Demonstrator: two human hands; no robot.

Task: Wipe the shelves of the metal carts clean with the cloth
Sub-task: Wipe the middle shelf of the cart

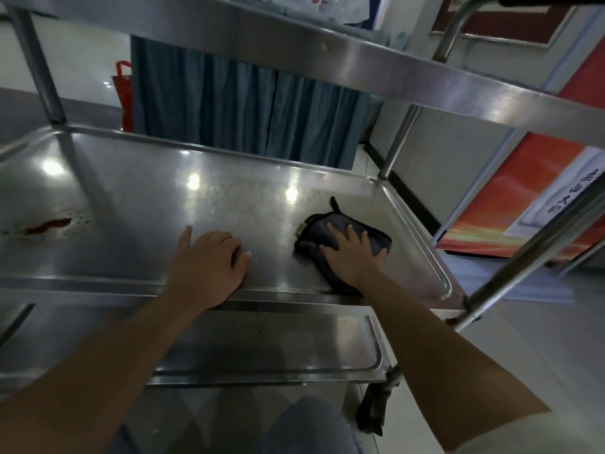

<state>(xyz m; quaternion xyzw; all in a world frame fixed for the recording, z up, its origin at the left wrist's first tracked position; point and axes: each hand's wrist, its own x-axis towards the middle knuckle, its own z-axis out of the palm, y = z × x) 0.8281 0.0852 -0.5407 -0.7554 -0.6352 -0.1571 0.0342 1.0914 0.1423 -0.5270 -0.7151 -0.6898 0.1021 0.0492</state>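
A steel cart's middle shelf (pixel 137 198) fills the view, with a raised rim all round. A dark grey cloth (pixel 373 235) lies bunched near the shelf's right end. My right hand (pixel 352 253) presses flat on the cloth with fingers spread. My left hand (pixel 212 260) rests palm down on the bare metal near the front rim, left of the cloth, holding nothing. A reddish-brown stain (pixel 49 226) with small specks sits at the shelf's left side.
The top shelf (pixel 360 57) hangs close overhead. A lower shelf (pixel 278 352) shows below the front rim. Upright posts stand at the corners (pixel 397 142). A blue curtain (pixel 245 106) and a red bag (pixel 123 93) are behind; a red banner (pixel 530 198) leans at right.
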